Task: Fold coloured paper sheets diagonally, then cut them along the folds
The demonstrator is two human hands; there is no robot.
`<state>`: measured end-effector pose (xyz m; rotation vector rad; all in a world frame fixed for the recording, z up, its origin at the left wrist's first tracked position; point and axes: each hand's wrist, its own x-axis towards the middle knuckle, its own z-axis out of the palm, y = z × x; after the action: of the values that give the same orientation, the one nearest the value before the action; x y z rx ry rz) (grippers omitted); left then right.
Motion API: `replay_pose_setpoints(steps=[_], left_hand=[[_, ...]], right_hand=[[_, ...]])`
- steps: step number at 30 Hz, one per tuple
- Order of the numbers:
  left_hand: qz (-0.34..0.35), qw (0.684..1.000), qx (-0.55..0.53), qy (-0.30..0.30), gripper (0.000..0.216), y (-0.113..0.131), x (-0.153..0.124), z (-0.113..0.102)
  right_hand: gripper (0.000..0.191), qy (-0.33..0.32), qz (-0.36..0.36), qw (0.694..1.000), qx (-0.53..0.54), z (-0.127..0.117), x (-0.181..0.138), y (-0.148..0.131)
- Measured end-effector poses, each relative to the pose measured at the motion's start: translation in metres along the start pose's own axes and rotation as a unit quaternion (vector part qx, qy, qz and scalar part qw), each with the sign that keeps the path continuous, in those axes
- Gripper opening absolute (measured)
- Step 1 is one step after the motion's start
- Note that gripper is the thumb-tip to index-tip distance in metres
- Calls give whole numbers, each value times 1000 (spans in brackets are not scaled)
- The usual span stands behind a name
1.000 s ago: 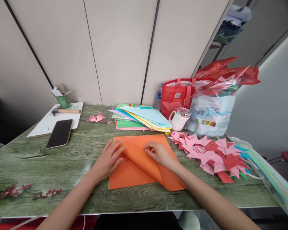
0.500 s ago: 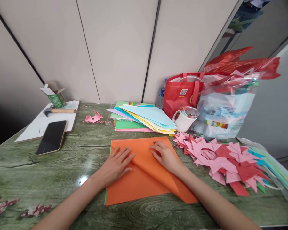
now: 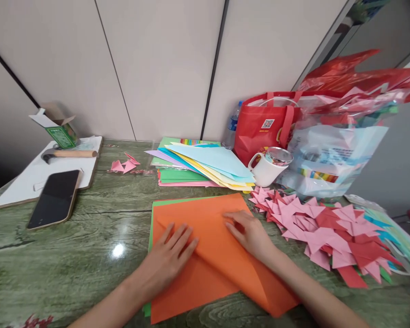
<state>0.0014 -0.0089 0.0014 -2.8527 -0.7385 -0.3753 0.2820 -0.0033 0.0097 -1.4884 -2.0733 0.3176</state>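
An orange paper sheet (image 3: 205, 214) lies on the green wood-grain table (image 3: 99, 255), with its near right corner folded up and over toward the far left. A green sheet (image 3: 151, 223) peeks out beneath it along the left edge. My left hand (image 3: 171, 257) lies flat on the left part of the orange paper, fingers stretched and spread. My right hand (image 3: 251, 232) presses on the folded flap, fingers bent down onto the paper.
A stack of coloured paper (image 3: 205, 168) lies behind. A white mug (image 3: 268, 168), a red bag (image 3: 266, 127) and plastic bags (image 3: 338, 150) stand at the right. Folded pink and red pieces (image 3: 324, 232) pile at the right. A phone (image 3: 54, 198), hammer (image 3: 68, 154) and small box (image 3: 59, 127) are at the left.
The camera has dipped closer and shifted right. Both hands stay on the orange sheet; the folded flap has been carried further toward the far left corner and lies flatter.
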Motion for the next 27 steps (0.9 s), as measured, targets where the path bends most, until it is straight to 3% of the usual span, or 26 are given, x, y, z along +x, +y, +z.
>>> replay_pose_setpoints(steps=[7,12,20,27], left_hand=[[-21,997,72,19,55,5,-1,4],[-40,995,89,-16,48,12,-1,-1],[-114,986,124,-18,56,19,-8,4],[-129,983,129,-33,61,21,-9,5]], right_hand=[[19,18,-24,999,14,10,1,5],[17,31,-59,997,30,11,2,8],[15,33,-46,997,50,15,2,7],[15,34,-35,998,45,17,0,6]])
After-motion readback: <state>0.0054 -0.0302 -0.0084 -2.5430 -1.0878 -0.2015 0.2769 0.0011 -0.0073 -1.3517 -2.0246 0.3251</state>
